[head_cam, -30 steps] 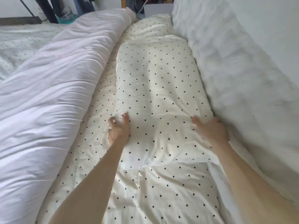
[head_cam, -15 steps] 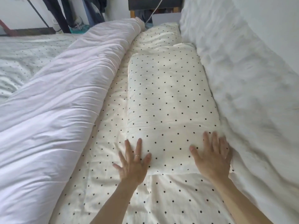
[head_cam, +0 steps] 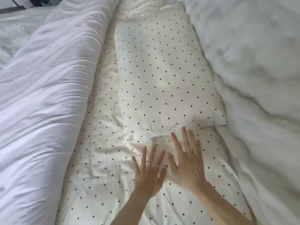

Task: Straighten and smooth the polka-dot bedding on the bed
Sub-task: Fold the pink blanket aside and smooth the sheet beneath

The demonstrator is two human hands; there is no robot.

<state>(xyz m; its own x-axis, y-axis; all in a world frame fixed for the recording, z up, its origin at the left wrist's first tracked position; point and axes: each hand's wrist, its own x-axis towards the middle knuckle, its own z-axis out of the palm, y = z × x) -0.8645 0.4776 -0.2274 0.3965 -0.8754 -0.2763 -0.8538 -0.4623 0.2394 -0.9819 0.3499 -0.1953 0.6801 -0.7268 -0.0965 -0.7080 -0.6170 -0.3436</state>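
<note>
Both hands [head_cam: 168, 168] flat, fingers spread (gripping nothing) | below pillow [head_cam: 162, 75] edge

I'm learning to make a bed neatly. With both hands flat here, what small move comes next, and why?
Probably sweep the left hand leftward across the polka-dot sheet: creases show there, while the folded polka-dot layer ahead looks smooth.

Worn on the head, looking forward and steeply down along the bed, close enough for bare forearms to enter from the bottom edge. Just beyond the left hand [head_cam: 148, 173] and right hand [head_cam: 188, 164]: polka-dot bedding [head_cam: 162, 75]. Far left of the hands, white duvet [head_cam: 42, 103]; to the right, fluffy white blanket [head_cam: 259, 78]. Single view only.
</note>
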